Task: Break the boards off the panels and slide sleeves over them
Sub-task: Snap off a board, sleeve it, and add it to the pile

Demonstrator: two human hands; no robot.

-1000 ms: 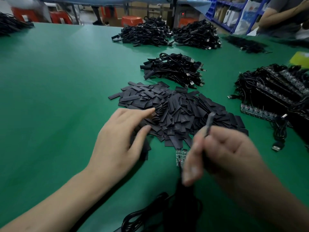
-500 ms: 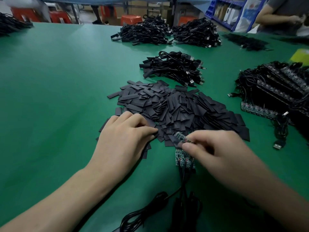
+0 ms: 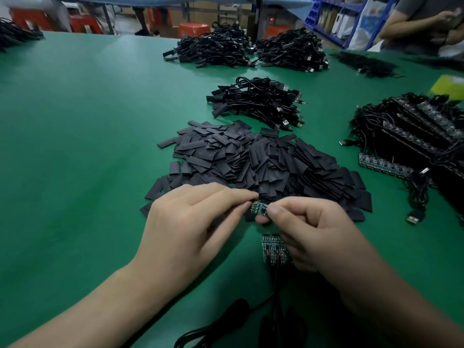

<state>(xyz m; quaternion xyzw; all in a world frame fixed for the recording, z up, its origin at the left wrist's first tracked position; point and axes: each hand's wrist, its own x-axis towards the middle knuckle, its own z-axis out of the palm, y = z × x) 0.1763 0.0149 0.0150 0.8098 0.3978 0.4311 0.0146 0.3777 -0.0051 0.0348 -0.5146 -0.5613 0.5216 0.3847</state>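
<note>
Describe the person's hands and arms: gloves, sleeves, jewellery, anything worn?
Nothing worn shows. The left hand and right hand are bare: no gloves, rings or finger cots. The left forearm and right forearm are bare to the frame edge, with no sleeve, watch or wrist strap in view.

This is an electronics assembly workshop. A long work table with a green matte top point(image 3: 100, 121) carries a heap of flat black sleeve pieces point(image 3: 263, 162), bundles of black USB cables point(image 3: 258, 101) and strips of small green circuit boards point(image 3: 384, 166). Behind it stand blue metal storage racks point(image 3: 324, 23) and orange plastic stools point(image 3: 193, 28).
</note>
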